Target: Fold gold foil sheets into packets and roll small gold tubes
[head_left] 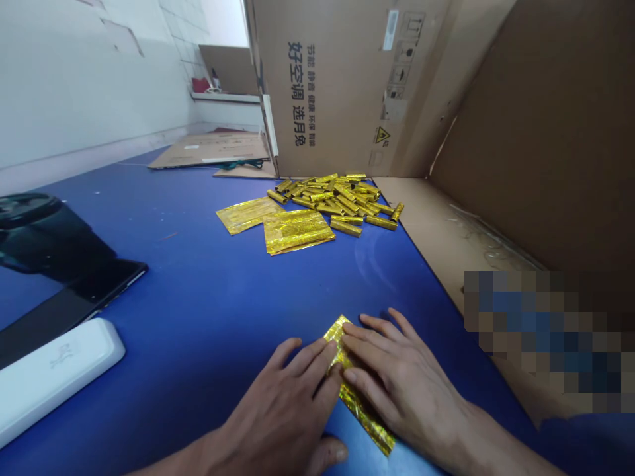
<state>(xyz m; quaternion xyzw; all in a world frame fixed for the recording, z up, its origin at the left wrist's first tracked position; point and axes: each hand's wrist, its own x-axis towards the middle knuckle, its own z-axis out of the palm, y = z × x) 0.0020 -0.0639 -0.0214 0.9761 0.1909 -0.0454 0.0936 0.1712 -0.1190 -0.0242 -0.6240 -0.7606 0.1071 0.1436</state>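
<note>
A strip of shiny gold foil paper lies slantwise on the blue tabletop, its far end showing past my fingertips. My left hand rests on its left side, fingers stretched forward and touching the foil. From the right, my right hand lies over the strip with its fingers spread and the fingertips on the gold surface. Both hands cover part of the strip, so I cannot tell how it is folded there. Farther off lie a stack of flat gold foil sheets and a heap of rolled gold foil tubes.
A large cardboard box stands behind the heap, and cardboard walls the right side. On the left are a white oblong device, a black phone and a dark container. Flat cardboard lies at the back left.
</note>
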